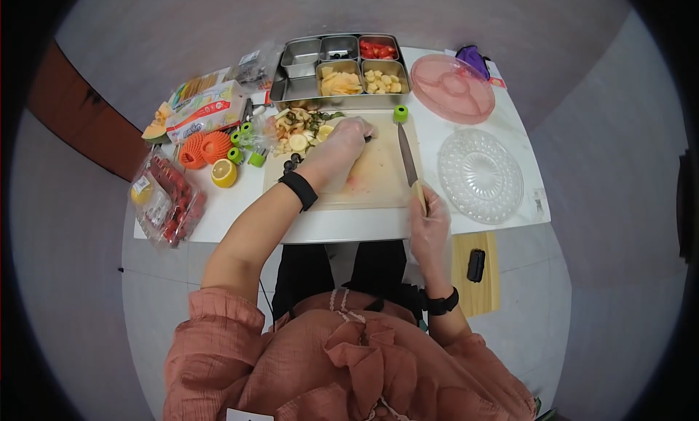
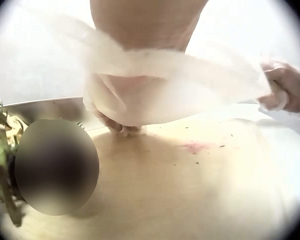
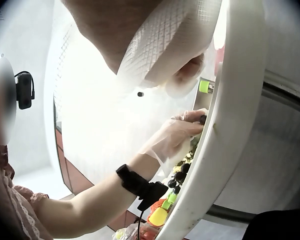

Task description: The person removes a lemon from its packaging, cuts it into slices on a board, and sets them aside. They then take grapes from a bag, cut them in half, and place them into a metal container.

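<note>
My left hand (image 1: 341,150), in a clear plastic glove, is over the pale cutting board (image 1: 386,189). Its fingertips pinch a small dark grape (image 3: 203,119), mostly hidden by the fingers in the head view. By the board's right edge, my gloved right hand (image 1: 431,223) grips the light handle of a knife (image 1: 408,155), whose blade points away from me. Several loose dark grapes (image 1: 292,163) lie at the board's left side. Behind them are a heap of fruit peels (image 1: 295,121) and a cut lemon piece (image 1: 325,133). A faint pink stain marks the board.
Beyond the board stands a steel tray (image 1: 291,97) with compartments of cut fruit. On the right are a pink divided plate (image 1: 453,88) and a clear glass plate (image 1: 480,175). A green-capped cutter (image 1: 400,114), lemon half (image 1: 224,173) and strawberry box (image 1: 169,199) are around the board.
</note>
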The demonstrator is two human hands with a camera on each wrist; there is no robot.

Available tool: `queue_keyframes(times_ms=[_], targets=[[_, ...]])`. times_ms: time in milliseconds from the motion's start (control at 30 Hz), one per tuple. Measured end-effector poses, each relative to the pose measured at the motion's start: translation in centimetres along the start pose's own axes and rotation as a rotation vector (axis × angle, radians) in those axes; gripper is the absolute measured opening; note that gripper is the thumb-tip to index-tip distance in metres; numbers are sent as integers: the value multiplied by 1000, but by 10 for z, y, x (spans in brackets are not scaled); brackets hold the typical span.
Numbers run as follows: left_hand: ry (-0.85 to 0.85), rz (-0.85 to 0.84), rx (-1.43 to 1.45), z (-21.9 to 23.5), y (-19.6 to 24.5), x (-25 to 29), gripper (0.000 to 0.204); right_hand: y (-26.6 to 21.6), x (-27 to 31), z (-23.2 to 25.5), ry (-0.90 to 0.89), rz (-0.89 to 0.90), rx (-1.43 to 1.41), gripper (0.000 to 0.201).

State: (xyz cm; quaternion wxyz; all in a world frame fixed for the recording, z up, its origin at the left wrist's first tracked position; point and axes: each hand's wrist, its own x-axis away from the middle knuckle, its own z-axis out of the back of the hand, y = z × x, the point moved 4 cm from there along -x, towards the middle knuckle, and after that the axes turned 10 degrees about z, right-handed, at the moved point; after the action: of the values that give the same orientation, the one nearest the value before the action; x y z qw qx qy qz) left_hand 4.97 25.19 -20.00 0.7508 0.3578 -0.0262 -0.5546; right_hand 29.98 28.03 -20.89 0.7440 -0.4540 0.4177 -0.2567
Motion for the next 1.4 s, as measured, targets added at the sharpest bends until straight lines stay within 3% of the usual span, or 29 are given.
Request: queue_keyframes(times_ms=[133,233,300,367,433,567,700,767,833,933,1000,1133,1400], targets=[[85,-112,-64,-1,2,2,32,9,0,0,-10,-81,2,32],[139,43,129,19,28,25,29,3,1,1,-50,-75,82,33],[-93,613,443,27,37,48,26,2,3,-2,-160,-218,87,36],[-58,612,469,31,47,73,29,-9,3,-6,-216,-245,87,36],[129,569,455,20,34,93,29,-15,2,-14,-273,-268,88,36],[158,632,474,2,14,108,30,-21,0,-27,-350,-209,200,35],[160,653,488,8,26,108,27,-30,0,-32,-394,-183,356,36],[142,655,485,7,23,108,25,-30,1,-36,-400,-182,337,37],[192,554,509,5,20,110,22,-32,2,-39,-410,-185,321,37],[166,596,474,7,21,112,22,-34,3,-44,-445,-233,306,37],[176,644,576,8,25,112,22,-36,3,-45,-376,-31,326,30],[202,727,780,4,21,115,22,-39,6,-48,-375,10,374,29],[187,752,728,8,20,118,21,-44,9,-50,-365,107,424,25]])
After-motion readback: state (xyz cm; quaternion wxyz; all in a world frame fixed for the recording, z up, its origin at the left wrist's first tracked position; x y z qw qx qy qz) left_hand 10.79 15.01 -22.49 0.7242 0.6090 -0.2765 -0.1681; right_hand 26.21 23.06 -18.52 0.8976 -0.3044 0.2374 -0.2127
